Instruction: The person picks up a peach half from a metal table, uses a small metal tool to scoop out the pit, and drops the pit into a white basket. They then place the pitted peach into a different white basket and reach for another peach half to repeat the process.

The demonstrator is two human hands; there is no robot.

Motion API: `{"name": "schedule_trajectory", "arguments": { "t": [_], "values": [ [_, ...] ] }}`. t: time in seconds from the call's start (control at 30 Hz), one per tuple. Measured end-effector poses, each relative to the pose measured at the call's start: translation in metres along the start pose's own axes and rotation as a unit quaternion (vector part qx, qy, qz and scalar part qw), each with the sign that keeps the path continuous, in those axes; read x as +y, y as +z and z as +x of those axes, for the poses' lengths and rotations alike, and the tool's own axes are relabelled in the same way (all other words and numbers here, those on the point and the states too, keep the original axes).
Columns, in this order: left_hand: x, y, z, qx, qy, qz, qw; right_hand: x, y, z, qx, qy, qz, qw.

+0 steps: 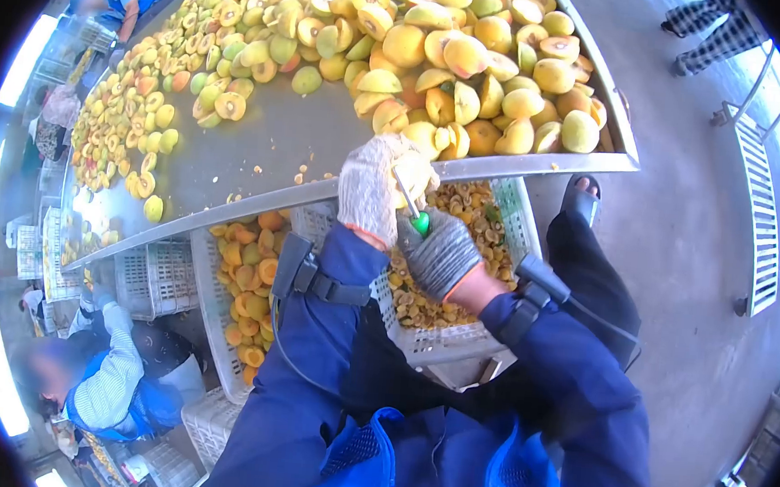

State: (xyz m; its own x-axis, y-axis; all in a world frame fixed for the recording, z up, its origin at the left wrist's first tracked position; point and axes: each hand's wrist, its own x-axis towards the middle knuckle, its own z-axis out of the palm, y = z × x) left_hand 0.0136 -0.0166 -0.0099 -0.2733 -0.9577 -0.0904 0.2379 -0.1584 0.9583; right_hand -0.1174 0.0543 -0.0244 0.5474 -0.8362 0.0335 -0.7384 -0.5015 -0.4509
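Observation:
My left hand [373, 185], in a pale knitted glove, is closed at the table's front edge around what looks like a peach half, mostly hidden by the fingers. My right hand [444, 255], in a grey glove, grips a pitting tool by its green handle [421, 223]. The tool's thin metal shaft points up to the left hand's fingers. Just beyond both hands, yellow peach halves [464, 55] are heaped on the metal table [260, 146]. Directly below the hands, a white crate [522, 219] holds brown pits and scraps [465, 222].
Left of the pit crate, another crate [210, 289] contains orange-yellow peach pieces [250, 274]. A co-worker in a blue vest [127, 388] sits at lower left, and others are farther back. A slatted white rack [755, 213] stands on the floor at right.

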Motion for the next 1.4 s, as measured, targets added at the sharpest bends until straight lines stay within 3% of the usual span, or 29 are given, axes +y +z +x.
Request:
{"name": "schedule_trajectory", "arguments": {
  "t": [0.03,0.07,0.1,0.17,0.2,0.23,0.3,0.37,0.43,0.47,0.53,0.63,0.67,0.7,0.73,0.93,1.07,1.13,1.17,1.23,1.27,1.3,1.33,1.4],
  "values": [
    [-0.016,-0.002,0.002,0.041,0.053,0.036,0.997,0.003,0.0,0.005,0.0,0.019,0.035,0.999],
    [-0.018,0.003,0.006,0.081,0.104,0.071,0.989,-0.006,0.01,0.006,0.079,0.12,0.174,0.974],
    [-0.023,0.007,0.007,0.078,0.11,0.069,0.988,-0.006,0.019,0.007,0.088,0.212,0.239,0.943],
    [-0.025,0.019,-0.005,0.195,0.052,-0.249,0.947,-0.009,0.014,0.007,0.11,0.226,0.302,0.92],
    [-0.031,0.006,-0.007,0.103,0.143,-0.054,0.983,-0.009,0.014,0.008,0.113,0.224,0.301,0.92],
    [-0.042,-0.01,-0.011,0.101,0.145,-0.056,0.983,-0.009,0.014,0.009,0.109,0.207,0.258,0.937],
    [-0.075,-0.052,-0.029,0.072,0.163,0.205,0.962,-0.01,0.014,0.009,0.101,0.193,0.215,0.952],
    [-0.106,-0.091,-0.045,0.038,0.172,0.453,0.874,-0.007,0.009,0.015,0.055,0.103,0.01,0.993],
    [-0.12,-0.108,-0.053,0.001,0.168,0.67,0.723,-0.012,0.005,0.016,0.003,0.13,0.009,0.991],
    [-0.109,-0.099,-0.046,0.0,0.17,0.671,0.722,-0.015,0.004,0.014,0.061,0.164,0.114,0.978],
    [-0.087,-0.062,-0.022,0.076,0.193,0.51,0.835,-0.014,0.021,0.014,0.157,0.252,0.305,0.905],
    [-0.035,-0.009,0.001,0.186,0.214,0.23,0.931,-0.01,0.017,0.014,0.158,0.256,0.292,0.908],
    [-0.02,-0.004,-0.001,0.189,0.216,0.23,0.93,-0.008,0.011,0.014,0.177,0.224,0.239,0.928],
    [-0.009,0.0,-0.005,0.15,0.131,0.031,0.979,-0.009,0.006,0.013,0.175,0.223,0.239,0.929],
    [-0.003,0.002,-0.008,0.104,0.039,-0.171,0.979,-0.01,-0.002,0.013,0.144,0.237,0.208,0.938],
    [-0.046,-0.009,0.003,0.108,0.055,-0.271,0.955,-0.003,-0.001,0.015,0.05,0.267,0.189,0.944],
    [-0.051,-0.013,0.0,0.073,0.067,-0.169,0.981,0.009,0.03,0.015,0.069,0.21,0.238,0.946],
    [-0.049,-0.01,-0.006,0.044,0.046,-0.324,0.944,0.008,0.026,0.014,0.034,0.183,0.21,0.96],
    [-0.048,-0.01,-0.006,0.043,0.043,-0.322,0.945,0.005,0.017,0.013,0.035,0.185,0.213,0.959],
    [-0.044,-0.009,-0.007,0.085,0.03,-0.242,0.966,0.002,-0.001,0.01,-0.003,0.007,-0.013,1.0],
    [-0.03,-0.003,-0.01,0.085,0.03,-0.242,0.966,0.004,0.004,0.012,-0.007,0.005,-0.002,1.0],
    [-0.015,0.001,-0.015,0.065,0.09,-0.063,0.992,0.007,0.007,0.01,-0.006,0.005,-0.002,1.0],
    [-0.004,0.004,-0.018,0.042,0.146,0.118,0.981,0.005,0.0,0.009,-0.024,-0.016,-0.039,0.999],
    [0.005,0.001,-0.007,0.024,0.113,0.121,0.986,0.006,-0.001,0.008,-0.041,-0.038,-0.076,0.996]
  ]
}}
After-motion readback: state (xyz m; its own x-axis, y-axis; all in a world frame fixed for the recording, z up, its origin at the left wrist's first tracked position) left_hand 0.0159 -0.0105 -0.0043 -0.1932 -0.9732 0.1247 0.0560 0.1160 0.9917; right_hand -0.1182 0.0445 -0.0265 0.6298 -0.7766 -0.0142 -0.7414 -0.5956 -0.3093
